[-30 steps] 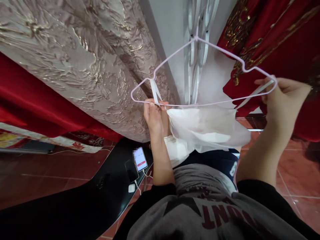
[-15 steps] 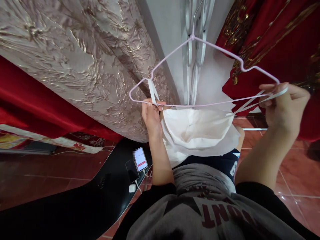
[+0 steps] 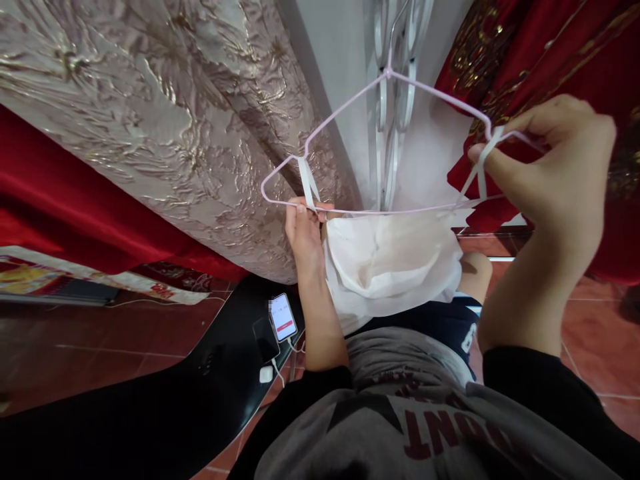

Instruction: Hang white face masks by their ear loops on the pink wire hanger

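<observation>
A pale pink clothes hanger (image 3: 345,113) hangs upright in front of me, its hook at the top. From it a white garment (image 3: 395,257) droops by thin straps. The left strap (image 3: 307,180) loops over the hanger's left shoulder, beside the notch. My left hand (image 3: 304,230) is closed on the hanger's bottom bar and the lower part of that strap. My right hand (image 3: 555,157) pinches the right strap (image 3: 483,167) at the notch of the hanger's right shoulder. Its outer fingers reach behind the hanger's right end, which they partly hide.
Behind the hanger are white metal loops (image 3: 395,127) against a pale wall. Textured pinkish fabric (image 3: 200,133) hangs left, red embroidered fabric (image 3: 505,60) right. A black bench (image 3: 150,407) at lower left carries a lit phone (image 3: 283,317), a dark phone (image 3: 265,339) and a white charger (image 3: 266,374).
My right hand has moved up and inward from the hanger's right tip, bringing the right strap to the shoulder notch. The garment's right side has shifted left. My left hand stays put.
</observation>
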Motion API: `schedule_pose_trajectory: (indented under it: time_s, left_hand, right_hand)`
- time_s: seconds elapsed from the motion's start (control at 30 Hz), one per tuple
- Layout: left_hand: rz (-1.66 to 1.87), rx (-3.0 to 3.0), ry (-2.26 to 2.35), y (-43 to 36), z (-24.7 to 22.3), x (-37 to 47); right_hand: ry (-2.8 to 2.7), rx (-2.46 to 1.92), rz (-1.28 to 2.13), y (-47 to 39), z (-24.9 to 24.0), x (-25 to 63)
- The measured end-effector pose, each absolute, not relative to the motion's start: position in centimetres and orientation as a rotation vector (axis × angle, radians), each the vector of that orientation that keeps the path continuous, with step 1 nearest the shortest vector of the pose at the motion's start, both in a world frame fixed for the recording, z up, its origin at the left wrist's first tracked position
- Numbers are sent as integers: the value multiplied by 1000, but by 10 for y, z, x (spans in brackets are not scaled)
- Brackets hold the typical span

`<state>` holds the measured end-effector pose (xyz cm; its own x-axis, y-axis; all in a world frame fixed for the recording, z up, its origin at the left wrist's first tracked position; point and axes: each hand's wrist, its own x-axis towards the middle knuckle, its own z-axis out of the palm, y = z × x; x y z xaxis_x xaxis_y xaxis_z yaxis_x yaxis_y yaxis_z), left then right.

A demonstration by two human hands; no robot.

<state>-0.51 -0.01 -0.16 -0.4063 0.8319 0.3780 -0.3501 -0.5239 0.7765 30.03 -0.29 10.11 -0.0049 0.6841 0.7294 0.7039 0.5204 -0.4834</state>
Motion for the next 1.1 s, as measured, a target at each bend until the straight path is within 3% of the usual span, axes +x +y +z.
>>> schedule_pose_trajectory:
  time_s: [0.2, 0.43, 0.6, 0.83, 1.1]
  left_hand:
    - [1971, 950, 829, -6, 1, 0]
    - [1942, 981, 897, -3, -3, -6]
    - [1838, 1048, 851, -8, -13, -8]
    - [1527, 1304, 1044, -40, 0, -33]
    - [1752, 1178, 807, -44, 49, -36]
  right_hand:
    - [-1718, -1142, -140, -18, 111, 263]
    - [-1827, -1075, 684, -34, 49, 217]
    - [-1426, -1089, 648, -29, 10, 203]
    - [-1319, -1087, 666, -20, 4, 211]
    - [-1305, -1072, 688, -26, 4, 207]
